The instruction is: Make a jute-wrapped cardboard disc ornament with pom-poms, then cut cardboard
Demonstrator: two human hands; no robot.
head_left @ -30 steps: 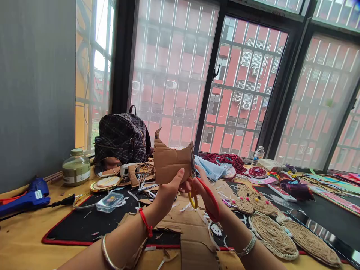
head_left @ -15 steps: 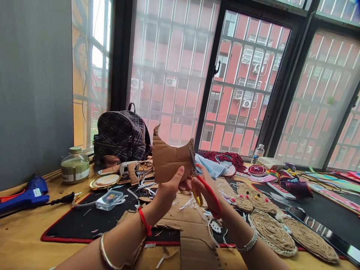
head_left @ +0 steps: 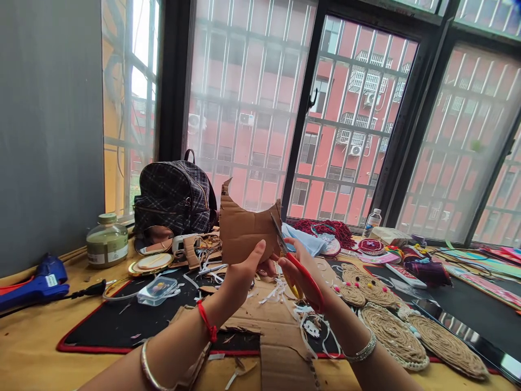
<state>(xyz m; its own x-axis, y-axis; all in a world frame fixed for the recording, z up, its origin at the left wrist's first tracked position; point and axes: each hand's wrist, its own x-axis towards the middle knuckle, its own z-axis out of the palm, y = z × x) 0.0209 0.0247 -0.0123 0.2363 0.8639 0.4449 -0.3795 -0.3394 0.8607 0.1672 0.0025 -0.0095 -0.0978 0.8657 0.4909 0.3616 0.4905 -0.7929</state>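
Observation:
A piece of brown cardboard (head_left: 246, 236) with a curved notch cut out of its top edge is held up in front of me. My left hand (head_left: 249, 271) pinches its lower right part, thumb on the near face. In my right hand (head_left: 303, 266) is a pair of scissors (head_left: 304, 276) with red and yellow handles. The blades point up and to the left, against the right side of the cardboard. Whether they are cutting into it there I cannot tell. Beneath both hands lies a larger cardboard sheet (head_left: 280, 331) with white paper scraps on it.
On the left are a blue glue gun (head_left: 38, 282), a jar (head_left: 107, 244), a clear plastic box (head_left: 157, 290) and a plaid backpack (head_left: 175, 198). Coiled rope mats (head_left: 393, 334) and a dark glossy panel (head_left: 464, 334) lie to the right. A bottle (head_left: 372, 221) stands near the window.
The scissors have turned slightly, their handles shifting right and down while the blades lean further left over the cardboard. My left hand and the cardboard have barely moved.

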